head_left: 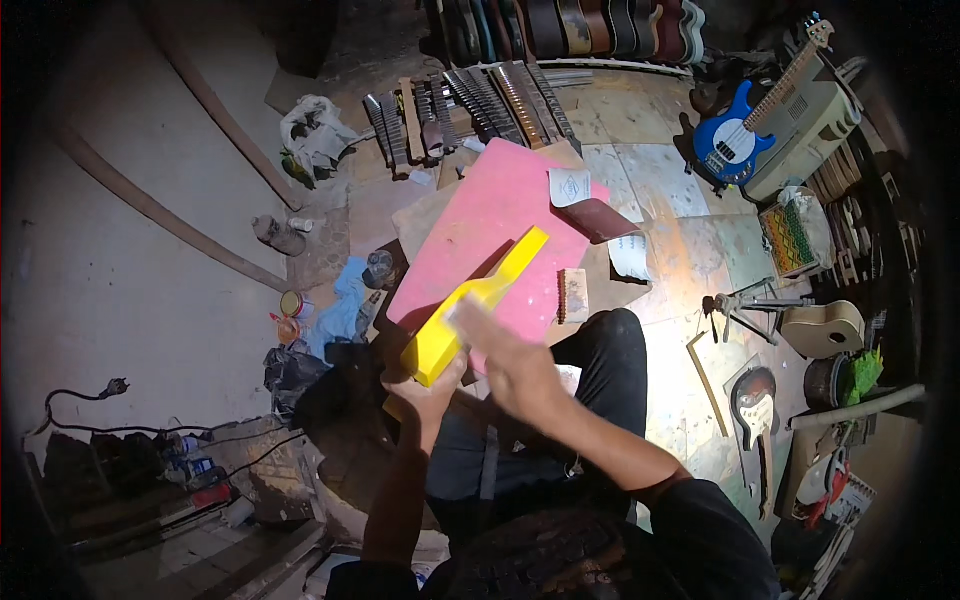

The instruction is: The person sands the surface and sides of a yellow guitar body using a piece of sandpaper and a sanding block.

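A bright yellow, long shaped piece (435, 345), broad at the near end and narrow at the far end, tilts over a pink board (490, 215). My left hand (432, 392) is closed around its broad near end from below. My right hand (515, 370) lies over the middle of the yellow piece, its fingers smeared by motion. Something pale shows at those fingertips, too blurred to name. On the board's right side are curled sheets of sandpaper (597, 218), brown on one face and white on the other. A small wooden block (574, 296) sits near my knee.
Several guitar necks (490, 105) lie beyond the board, with guitar bodies (570, 28) lined up behind. A blue bass guitar (733, 145) leans at the right. Sunburst (752, 400) and pale guitars (825, 328) are lower right. A blue cloth (342, 305) and cans (293, 304) lie left.
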A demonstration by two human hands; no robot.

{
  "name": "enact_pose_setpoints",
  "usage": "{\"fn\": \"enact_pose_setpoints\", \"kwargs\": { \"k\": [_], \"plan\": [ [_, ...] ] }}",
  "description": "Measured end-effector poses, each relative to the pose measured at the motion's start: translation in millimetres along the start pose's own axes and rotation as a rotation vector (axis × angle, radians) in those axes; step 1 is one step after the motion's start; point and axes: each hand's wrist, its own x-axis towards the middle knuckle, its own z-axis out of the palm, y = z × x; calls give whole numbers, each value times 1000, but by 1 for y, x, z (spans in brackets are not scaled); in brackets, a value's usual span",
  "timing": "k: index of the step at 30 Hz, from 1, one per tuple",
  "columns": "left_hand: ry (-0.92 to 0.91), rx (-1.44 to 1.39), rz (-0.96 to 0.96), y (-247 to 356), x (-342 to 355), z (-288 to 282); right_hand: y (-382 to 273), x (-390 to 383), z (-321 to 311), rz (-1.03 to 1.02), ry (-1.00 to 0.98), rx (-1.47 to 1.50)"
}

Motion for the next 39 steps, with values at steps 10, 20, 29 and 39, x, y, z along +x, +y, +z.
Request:
{"fn": "enact_pose_setpoints", "kwargs": {
  "k": [10,20,29,39],
  "plan": [
    [-63,-26,14,1,-9,-9,-13,-11,1,-48,-54,11],
    [-111,-37,-302,11,-21,-14,22,-17,15,-25,53,55],
    [-132,72,13,22,12,-45,85,1,32,327,23,214],
    [-269,426,21,78,43,-34,76,-8,34,377,15,211]
  ]
}}
